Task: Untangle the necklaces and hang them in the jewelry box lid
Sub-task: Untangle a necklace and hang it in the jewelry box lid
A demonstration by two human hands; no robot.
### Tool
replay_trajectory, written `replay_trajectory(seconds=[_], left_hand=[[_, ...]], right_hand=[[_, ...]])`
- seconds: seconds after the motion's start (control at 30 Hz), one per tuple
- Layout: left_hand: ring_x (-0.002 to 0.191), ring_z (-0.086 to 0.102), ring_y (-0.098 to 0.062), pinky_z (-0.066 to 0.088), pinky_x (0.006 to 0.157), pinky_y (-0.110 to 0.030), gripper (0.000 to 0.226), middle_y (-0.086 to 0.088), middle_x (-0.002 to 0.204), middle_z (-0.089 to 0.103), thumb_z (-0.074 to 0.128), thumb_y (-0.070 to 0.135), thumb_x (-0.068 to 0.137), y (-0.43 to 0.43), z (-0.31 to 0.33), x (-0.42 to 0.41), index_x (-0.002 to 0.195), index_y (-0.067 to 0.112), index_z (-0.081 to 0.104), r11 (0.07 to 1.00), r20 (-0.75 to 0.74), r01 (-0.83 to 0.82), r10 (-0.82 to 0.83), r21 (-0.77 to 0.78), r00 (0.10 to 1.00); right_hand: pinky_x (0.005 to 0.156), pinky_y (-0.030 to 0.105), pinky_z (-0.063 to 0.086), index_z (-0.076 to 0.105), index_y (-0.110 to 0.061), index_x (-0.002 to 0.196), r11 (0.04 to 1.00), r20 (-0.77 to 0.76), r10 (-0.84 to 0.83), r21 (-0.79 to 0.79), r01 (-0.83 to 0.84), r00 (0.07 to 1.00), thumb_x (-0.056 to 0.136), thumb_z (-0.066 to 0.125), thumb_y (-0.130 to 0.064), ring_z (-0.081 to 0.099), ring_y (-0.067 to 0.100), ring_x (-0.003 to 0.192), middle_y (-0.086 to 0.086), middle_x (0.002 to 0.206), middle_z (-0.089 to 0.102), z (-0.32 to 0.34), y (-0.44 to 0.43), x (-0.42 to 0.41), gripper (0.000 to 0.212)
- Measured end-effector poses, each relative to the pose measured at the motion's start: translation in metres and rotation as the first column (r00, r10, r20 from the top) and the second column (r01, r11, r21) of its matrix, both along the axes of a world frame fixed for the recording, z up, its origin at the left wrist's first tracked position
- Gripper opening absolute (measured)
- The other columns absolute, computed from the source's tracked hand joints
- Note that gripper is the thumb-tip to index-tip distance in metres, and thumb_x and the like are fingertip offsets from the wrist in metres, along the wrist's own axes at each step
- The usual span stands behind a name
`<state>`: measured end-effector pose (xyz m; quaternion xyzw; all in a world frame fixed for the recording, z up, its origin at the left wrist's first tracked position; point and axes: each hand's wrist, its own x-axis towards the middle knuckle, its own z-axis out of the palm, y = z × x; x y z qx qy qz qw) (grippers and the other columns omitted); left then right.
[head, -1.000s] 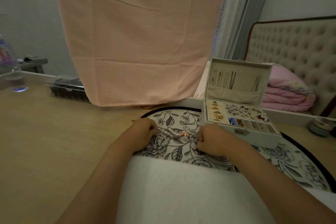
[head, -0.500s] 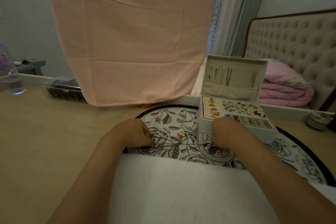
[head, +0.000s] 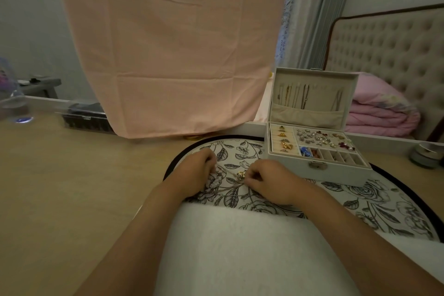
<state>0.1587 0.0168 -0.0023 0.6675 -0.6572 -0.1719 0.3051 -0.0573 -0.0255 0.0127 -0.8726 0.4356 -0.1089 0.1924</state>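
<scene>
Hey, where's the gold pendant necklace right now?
Head view, centre: the gold pendant necklace is over the floral mat between the left hand and the right hand, in front and left of the jewelry box.

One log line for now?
step: untangling | left hand: pinches necklace | right hand: pinches necklace | jewelry box lid: open, hung necklaces inside

Light wood worktop (head: 72, 187) across left and centre of frame, round floral mat (head: 384, 204) with black rim at centre right, clear case (head: 84, 119) with dark contents at upper left, clear bottle (head: 12, 98) at far left edge, small round tin (head: 424, 156) at far right edge
</scene>
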Motion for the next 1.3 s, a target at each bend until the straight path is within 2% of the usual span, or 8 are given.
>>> replay_trajectory(seconds=[0.2, 0.3, 0.5, 0.77, 0.9, 1.0, 1.17, 1.3], left_hand=[[0.081, 0.058, -0.027, 0.049, 0.076, -0.046, 0.015, -0.004, 0.086, 0.061, 0.038, 0.025, 0.105, -0.001, -0.001, 0.005, 0.095, 0.023, 0.049, 0.991, -0.062, -0.111, 0.107, -0.08, 0.992], [0.075, 0.055, -0.02, 0.044, 0.067, -0.039, 0.016, 0.002, 0.082, 0.059, 0.037, 0.028, 0.105, 0.001, 0.004, 0.009, 0.098, 0.021, 0.049, 0.982, 0.03, -0.122, 0.127, -0.141, 0.991], [0.067, 0.05, -0.017, 0.031, 0.058, -0.033, 0.02, 0.004, 0.074, 0.054, 0.034, 0.028, 0.102, 0.002, 0.007, 0.025, 0.088, 0.02, 0.047, 0.95, 0.256, -0.259, 0.298, -0.175, 0.919], [0.11, 0.052, -0.027, 0.04, 0.091, -0.037, 0.023, -0.007, 0.119, 0.056, 0.044, 0.024, 0.1, -0.006, -0.013, 0.025, 0.118, 0.014, 0.055, 0.96, 0.595, -0.26, 0.268, -0.101, 0.758], [0.104, 0.053, -0.013, 0.043, 0.088, -0.03, 0.011, 0.009, 0.108, 0.058, 0.061, 0.026, 0.092, -0.004, -0.004, 0.012, 0.103, 0.027, 0.063, 0.978, 0.366, -0.005, 0.082, -0.206, 0.927], [0.087, 0.057, -0.007, 0.05, 0.076, -0.028, 0.01, 0.014, 0.093, 0.061, 0.067, 0.043, 0.086, 0.0, 0.003, -0.001, 0.09, 0.034, 0.067, 0.993, 0.344, 0.099, -0.07, -0.067, 0.936], [0.091, 0.059, -0.011, 0.053, 0.085, -0.033, 0.008, 0.008, 0.1, 0.062, 0.063, 0.026, 0.095, -0.002, 0.0, -0.002, 0.094, 0.024, 0.071, 0.992, 0.293, 0.125, -0.128, 0.028, 0.947], [0.084, 0.058, -0.021, 0.049, 0.076, -0.034, 0.019, 0.002, 0.089, 0.061, 0.041, 0.019, 0.104, 0.001, 0.0, 0.001, 0.093, 0.018, 0.056, 0.997, 0.009, 0.061, -0.062, 0.051, 0.998]], right_hand=[[0.062, 0.025, 0.049, 0.051, -0.018, 0.102, 0.953, 0.357, -0.223, 0.275, 0.126, 0.907, 0.109, 0.033, -0.028, 0.063, 0.012, 0.068, 0.0, 0.083, 0.07, 0.005, -0.002, -0.002, 0.021], [0.057, 0.028, 0.039, 0.05, -0.019, 0.099, 0.965, 0.305, -0.253, 0.15, 0.216, 0.918, 0.107, 0.034, -0.03, 0.047, 0.012, 0.064, -0.002, 0.08, 0.057, 0.002, -0.005, -0.003, 0.021], [0.067, 0.036, 0.052, 0.055, -0.025, 0.099, 0.923, 0.088, -0.31, -0.212, 0.322, 0.947, 0.104, 0.046, -0.04, 0.059, 0.015, 0.075, -0.005, 0.085, 0.064, 0.0, -0.014, -0.004, 0.018], [0.07, 0.034, 0.054, 0.067, -0.018, 0.105, 0.852, -0.124, -0.347, -0.455, 0.257, 0.93, 0.1, 0.054, -0.023, 0.065, 0.023, 0.084, 0.004, 0.095, 0.068, -0.003, -0.008, 0.005, 0.015], [0.088, 0.036, 0.05, 0.069, -0.024, 0.114, 0.817, -0.166, -0.216, -0.571, 0.085, 0.962, 0.096, 0.059, -0.037, 0.057, 0.02, 0.103, -0.001, 0.11, 0.063, -0.001, -0.001, 0.011, 0.024], [0.086, 0.033, 0.048, 0.075, -0.031, 0.094, 0.887, -0.154, -0.16, -0.456, 0.073, 0.975, 0.087, 0.06, -0.064, 0.054, 0.01, 0.096, -0.01, 0.098, 0.062, 0.002, 0.009, 0.018, 0.036], [0.076, 0.027, 0.054, 0.077, -0.028, 0.092, 0.963, -0.173, -0.053, -0.268, 0.005, 0.984, 0.093, 0.065, -0.036, 0.061, 0.007, 0.082, -0.012, 0.092, 0.069, 0.003, 0.011, 0.015, 0.015], [0.071, 0.025, 0.052, 0.067, -0.026, 0.086, 0.984, -0.167, -0.067, -0.174, 0.038, 0.984, 0.089, 0.065, -0.029, 0.058, 0.007, 0.077, -0.011, 0.086, 0.062, 0.008, 0.008, 0.004, 0.004]])
